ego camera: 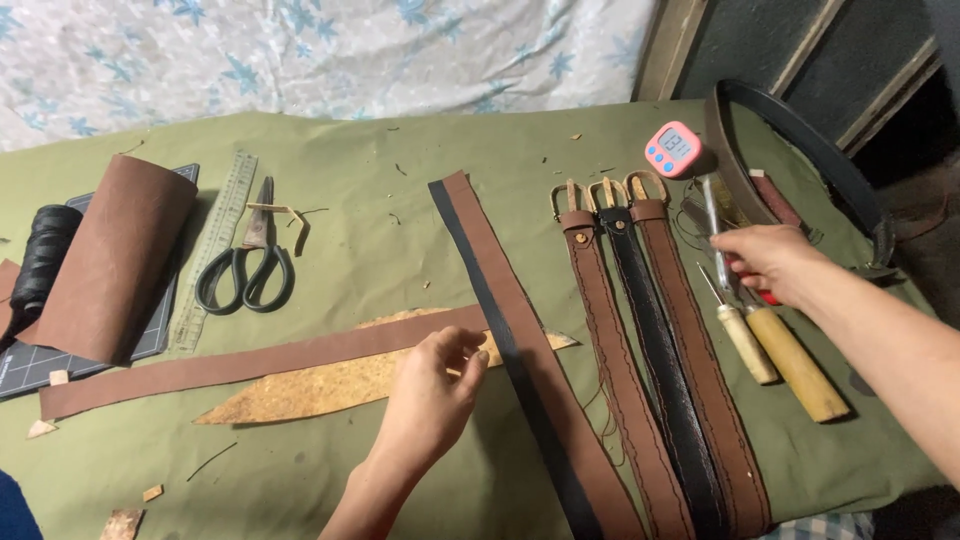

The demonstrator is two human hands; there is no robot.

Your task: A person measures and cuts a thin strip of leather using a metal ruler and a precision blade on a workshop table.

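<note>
My left hand (432, 392) rests on the green cloth at the centre, fingertips pinching the end of a long brown leather strip (250, 362) that runs off to the left over a tan leather scrap (320, 392). Beside it lies a long brown strip with a black strip (520, 350) on top. My right hand (772, 262) reaches to the right side and grips a metal tool with a red handle (716, 225), above two wooden-handled awls (790, 360). Three finished belts with buckles (660, 370) lie between my hands.
Scissors (248, 265) and a clear ruler (215, 245) lie at the left, beside a roll of brown leather (110, 260), a cutting mat (30, 365) and a black thread spool (42, 258). A pink timer (674, 148) and a coiled black belt (800, 150) sit at the far right.
</note>
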